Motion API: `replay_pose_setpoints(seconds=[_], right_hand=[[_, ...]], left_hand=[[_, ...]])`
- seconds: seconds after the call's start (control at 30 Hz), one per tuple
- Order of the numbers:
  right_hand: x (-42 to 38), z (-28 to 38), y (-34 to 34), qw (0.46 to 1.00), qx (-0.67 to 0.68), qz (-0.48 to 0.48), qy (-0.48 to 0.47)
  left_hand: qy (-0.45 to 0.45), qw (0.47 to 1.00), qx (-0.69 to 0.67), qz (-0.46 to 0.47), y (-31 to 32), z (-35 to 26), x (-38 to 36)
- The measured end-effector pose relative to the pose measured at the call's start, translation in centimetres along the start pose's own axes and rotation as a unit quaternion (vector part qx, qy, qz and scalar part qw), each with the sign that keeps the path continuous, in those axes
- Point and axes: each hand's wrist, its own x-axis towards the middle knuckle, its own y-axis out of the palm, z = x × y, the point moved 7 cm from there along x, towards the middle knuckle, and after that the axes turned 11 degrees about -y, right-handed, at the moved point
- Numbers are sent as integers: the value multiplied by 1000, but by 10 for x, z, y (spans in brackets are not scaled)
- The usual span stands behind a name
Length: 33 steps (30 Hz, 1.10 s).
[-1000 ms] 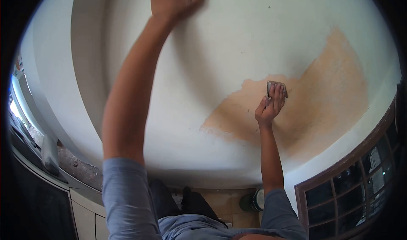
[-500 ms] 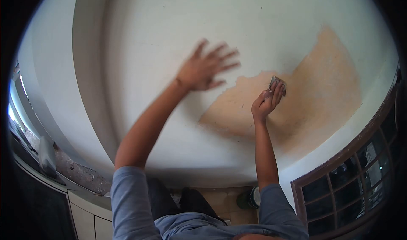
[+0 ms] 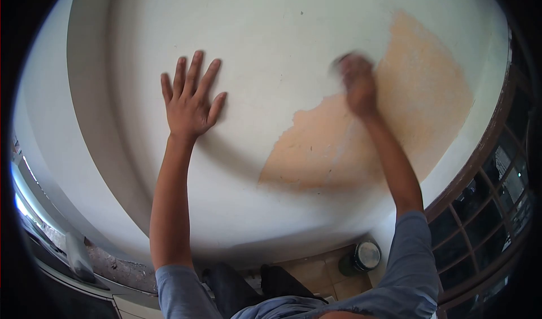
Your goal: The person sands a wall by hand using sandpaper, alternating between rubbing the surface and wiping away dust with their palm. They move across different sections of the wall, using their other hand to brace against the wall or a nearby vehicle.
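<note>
My left hand (image 3: 191,107) lies flat on the pale wall (image 3: 259,42), fingers spread and nothing under them that I can see. Over to the right, my right hand (image 3: 360,88) is blurred by motion at the upper edge of a bare orange-tan patch (image 3: 316,144) where the paint is gone. Its fingers are closed on a small grey folded sheet that looks like sandpaper (image 3: 340,63), pressed near the wall. Most of the sheet is hidden by the fingers and smeared.
A lidded bucket (image 3: 367,256) stands on the tiled floor (image 3: 316,274) below. To the right is a brown-framed window (image 3: 480,200) with dark panes. A wall edge (image 3: 96,127) juts out at the left, above a pale cabinet (image 3: 135,306).
My left hand has moved left and come to rest flat on the wall. My right hand has gone up and slightly left with the sandpaper. The view has shifted a little.
</note>
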Motion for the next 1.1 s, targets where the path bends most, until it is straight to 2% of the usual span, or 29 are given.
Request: replay_pose_setpoints(seconds=[0.03, 0.07, 0.1, 0.13, 0.2, 0.23, 0.27, 0.3, 0.33, 0.37, 0.43, 0.47, 0.5, 0.53, 0.6, 0.67, 0.8, 0.87, 0.9, 0.93, 0.97, 1.0, 1.03, 1.1], right_hand=[[10, -47, -12, 993, 2, -53, 106], [21, -75, -21, 982, -63, -70, 163], [27, -92, -24, 974, -74, -98, 189], [27, -90, -21, 973, -81, -100, 193], [40, -72, -7, 933, -64, -158, 316], [68, -24, 0, 956, 49, -103, 269], [76, 48, 23, 988, 16, -59, 140], [85, 128, 29, 998, 45, 21, -29], [78, 175, 31, 993, 94, -2, -75], [81, 171, 26, 993, 94, -6, -71], [87, 151, 24, 979, 162, 63, -106], [86, 120, 22, 988, 81, 49, -126], [93, 71, 16, 995, 64, 27, -65], [95, 16, 5, 996, 30, -37, 69], [83, -84, -8, 956, -81, -116, 258], [84, -103, -13, 922, -122, -120, 348], [78, -97, -13, 924, -127, -147, 330], [85, -69, -3, 939, -128, -132, 290], [95, -14, 11, 962, -103, -57, 248], [110, 67, 9, 993, 9, -31, 113], [102, 138, 19, 993, 112, -13, -17], [88, 192, 31, 983, 118, 29, -139], [88, 188, 29, 983, 114, 28, -140], [88, 187, 27, 953, 201, 44, -224]], left_hand=[[-13, 1000, 3, 3, 3, 3, -8], [-30, 999, -5, -30, 6, 8, -20], [-37, 998, -5, -46, 6, 6, -24], [-47, 997, -3, -59, 5, 7, -28], [-60, 997, 0, -44, 5, 7, -28], [-75, 997, 7, -27, 4, 10, -27], [-74, 997, 11, -35, 2, 14, -26], [-55, 998, 2, -22, 3, 15, -26], [-35, 999, -7, -6, 4, 15, -30], [-7, 1000, -4, 9, 4, 23, -36], [18, 1000, 5, 0, 2, 60, -57], [43, 999, 7, -2, 1, 76, -68], [37, 999, -4, -5, 0, 91, -75], [32, 999, -18, -8, -1, 104, -80], [35, 999, -11, -3, -1, 116, -83], [-12, 1000, -12, -3, -1, 135, -85], [6, 997, -76, -24, -7, 153, -87], [9, 997, -71, -9, -5, 153, -90], [27, 998, -57, 1, -6, 151, -90], [43, 998, -40, 5, -9, 152, -89], [43, 998, -35, 2, -11, 157, -90], [69, 997, -33, 13, -9, 159, -95], [96, 995, -33, 23, -5, 158, -98], [94, 995, -34, 18, -3, 159, -99]])
